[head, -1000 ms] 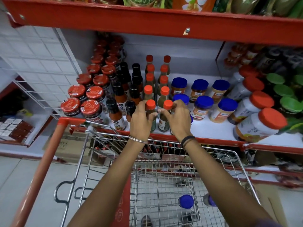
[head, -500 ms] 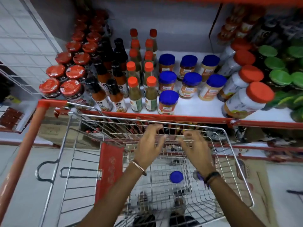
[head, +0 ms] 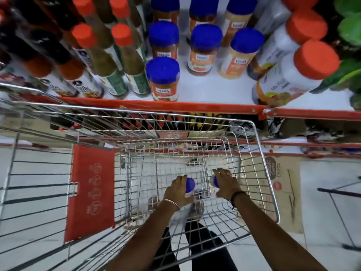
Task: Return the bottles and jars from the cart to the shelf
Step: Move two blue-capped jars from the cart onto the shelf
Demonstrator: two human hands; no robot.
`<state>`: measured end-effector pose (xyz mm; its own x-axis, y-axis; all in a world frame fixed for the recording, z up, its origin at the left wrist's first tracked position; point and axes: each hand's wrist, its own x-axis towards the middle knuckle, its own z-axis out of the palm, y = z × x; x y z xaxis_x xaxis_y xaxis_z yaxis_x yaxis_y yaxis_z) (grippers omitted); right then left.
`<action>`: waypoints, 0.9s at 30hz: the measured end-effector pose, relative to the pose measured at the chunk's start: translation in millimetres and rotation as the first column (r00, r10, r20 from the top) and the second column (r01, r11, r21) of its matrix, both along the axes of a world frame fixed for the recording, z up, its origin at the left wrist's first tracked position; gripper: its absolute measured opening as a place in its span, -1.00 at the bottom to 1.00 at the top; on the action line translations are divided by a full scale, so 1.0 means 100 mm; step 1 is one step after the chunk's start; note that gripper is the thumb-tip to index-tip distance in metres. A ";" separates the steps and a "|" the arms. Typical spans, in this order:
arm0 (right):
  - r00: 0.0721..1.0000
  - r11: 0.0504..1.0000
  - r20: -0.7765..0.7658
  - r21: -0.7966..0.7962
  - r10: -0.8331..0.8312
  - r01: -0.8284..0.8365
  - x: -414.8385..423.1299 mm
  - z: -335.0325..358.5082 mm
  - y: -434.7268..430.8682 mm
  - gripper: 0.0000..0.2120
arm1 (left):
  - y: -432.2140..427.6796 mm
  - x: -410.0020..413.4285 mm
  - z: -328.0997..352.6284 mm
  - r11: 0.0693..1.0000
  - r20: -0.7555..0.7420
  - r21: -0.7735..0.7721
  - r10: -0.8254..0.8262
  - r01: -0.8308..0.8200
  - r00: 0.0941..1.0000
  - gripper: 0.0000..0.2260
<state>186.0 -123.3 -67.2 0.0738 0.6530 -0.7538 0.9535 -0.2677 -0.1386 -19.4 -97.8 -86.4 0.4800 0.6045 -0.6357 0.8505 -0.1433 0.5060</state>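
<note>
1. Both hands are down in the cart [head: 261,153], one on each of the two blue-capped jars on its floor. Taking a pair at once looks like a way to halve the trips to the shelf [head: 195,86].
2. The left hand [head: 178,192] curls over the left jar [head: 189,184]; the fingers cover most of the cap and wrap its side. It looks like a grasp, though whether the jar has left the floor I cannot tell.
3. The right hand [head: 224,182] closes on the right jar [head: 214,181], which seems to lie tilted, only a sliver of blue cap showing beside the fingers.
4. On the shelf, like blue jars [head: 163,75] stand in rows; white space lies open in front of the second and third rows, probably where these two belong.
5. Orange-capped bottles [head: 117,61] crowd the left side, and big red-lidded jars [head: 293,75] lean in at the right.
6. The cart's front rim sits close under the red shelf lip, so the hands must rise clear of the wire before going forward.
</note>
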 end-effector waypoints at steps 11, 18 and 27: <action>0.994 0.982 -0.111 0.188 0.001 0.021 0.23 0.08 0.01 -0.39 | 0.05 0.10 0.04 0.993 0.029 0.107 0.046 -0.048 0.999 -0.43; 0.956 0.887 -0.241 0.387 -0.168 0.253 0.21 1.19 0.06 -0.37 | 0.18 0.06 0.99 0.936 0.275 0.291 0.117 -0.199 0.954 -0.46; 0.935 0.629 -0.352 0.719 -0.035 0.295 0.35 2.78 0.46 -0.42 | 0.58 0.16 2.60 0.774 0.474 0.549 0.022 -0.315 0.880 -0.46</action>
<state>221.3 -77.8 210.4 0.1136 0.9935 -0.0075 0.7856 -0.0944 -0.6115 -3.0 -39.6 173.6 0.4577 0.8807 0.1223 0.6141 -0.4126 0.6728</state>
